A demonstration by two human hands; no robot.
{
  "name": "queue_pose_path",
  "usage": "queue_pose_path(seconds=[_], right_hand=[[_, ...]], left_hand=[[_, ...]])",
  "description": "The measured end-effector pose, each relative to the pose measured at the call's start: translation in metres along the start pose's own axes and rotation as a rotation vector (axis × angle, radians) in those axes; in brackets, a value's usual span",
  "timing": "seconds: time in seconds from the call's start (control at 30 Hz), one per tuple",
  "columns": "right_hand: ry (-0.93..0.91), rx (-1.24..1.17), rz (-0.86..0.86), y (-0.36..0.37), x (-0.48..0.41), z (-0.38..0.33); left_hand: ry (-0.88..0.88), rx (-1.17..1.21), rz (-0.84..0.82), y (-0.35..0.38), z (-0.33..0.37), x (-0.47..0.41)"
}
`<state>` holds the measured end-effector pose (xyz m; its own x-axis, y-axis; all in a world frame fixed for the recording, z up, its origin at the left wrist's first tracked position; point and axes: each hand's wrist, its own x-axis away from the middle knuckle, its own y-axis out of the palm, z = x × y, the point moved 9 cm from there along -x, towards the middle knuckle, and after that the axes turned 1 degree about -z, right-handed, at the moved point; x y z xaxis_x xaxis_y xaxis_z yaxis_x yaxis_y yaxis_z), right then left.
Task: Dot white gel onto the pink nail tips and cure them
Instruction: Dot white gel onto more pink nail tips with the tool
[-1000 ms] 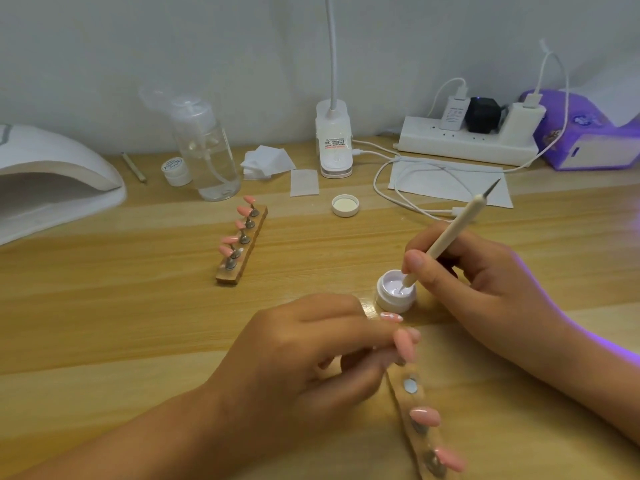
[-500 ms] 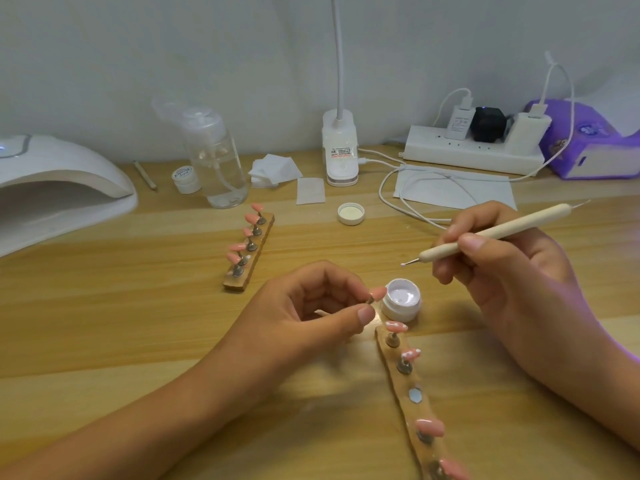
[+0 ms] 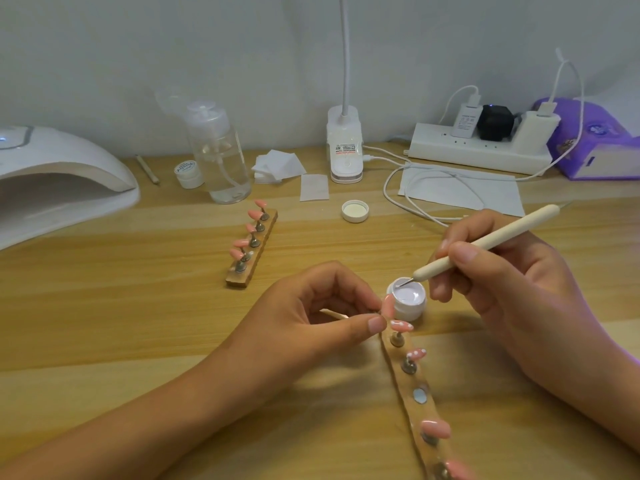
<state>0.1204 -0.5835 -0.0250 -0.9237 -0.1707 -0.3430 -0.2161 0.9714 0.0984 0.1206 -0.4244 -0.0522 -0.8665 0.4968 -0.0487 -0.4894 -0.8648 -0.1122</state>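
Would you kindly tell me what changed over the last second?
The right hand lifted the dotting tool out of the gel pot, then brought its tip back to the pot's rim. The left hand keeps pinching one pink nail tip on its stick beside the pot. The far holder and the lid stayed put.

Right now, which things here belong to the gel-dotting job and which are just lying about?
In the job: dotting tool in the right hand, white gel pot, pink nail tip pinched by the left hand, near holder, far holder, curing lamp.
Lying about: pump bottle, clip lamp, power strip, purple box.
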Motion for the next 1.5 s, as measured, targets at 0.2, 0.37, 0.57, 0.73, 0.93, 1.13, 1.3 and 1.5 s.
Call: queue_pose_path(seconds=[0.2, 0.37, 0.57, 0.73, 0.93, 1.13, 1.3, 1.5], right_hand=[[0.007, 0.014, -0.036, 0.0068, 0.0008, -0.0005], [0.014, 0.022, -0.039, 0.009, 0.0019, -0.0004], [0.013, 0.018, -0.026, 0.0068, 0.0014, 0.0004], [0.016, 0.034, -0.038, 0.0083, 0.0014, 0.0015], [0.021, 0.03, -0.025, 0.0059, 0.0012, 0.0022], [0.022, 0.031, -0.03, 0.0065, 0.0012, 0.0028], [0.024, 0.027, -0.041, 0.0075, 0.0009, 0.003], [0.026, 0.03, -0.04, 0.0074, 0.0014, 0.0026]], left_hand=[[0.005, 0.007, -0.001, 0.0011, 0.0016, 0.0001], [0.009, 0.012, 0.003, -0.0003, 0.0016, 0.0007], [0.009, 0.006, 0.016, -0.0014, 0.0012, 0.0004], [0.018, -0.006, 0.005, -0.0006, 0.001, 0.0005], [0.021, -0.01, 0.0, -0.0005, -0.0009, -0.0001], [0.025, -0.021, -0.002, -0.0007, -0.0007, 0.0002], [0.025, -0.012, -0.003, -0.0005, -0.0006, 0.0002], [0.023, -0.013, -0.002, -0.0003, 0.0002, 0.0002]])
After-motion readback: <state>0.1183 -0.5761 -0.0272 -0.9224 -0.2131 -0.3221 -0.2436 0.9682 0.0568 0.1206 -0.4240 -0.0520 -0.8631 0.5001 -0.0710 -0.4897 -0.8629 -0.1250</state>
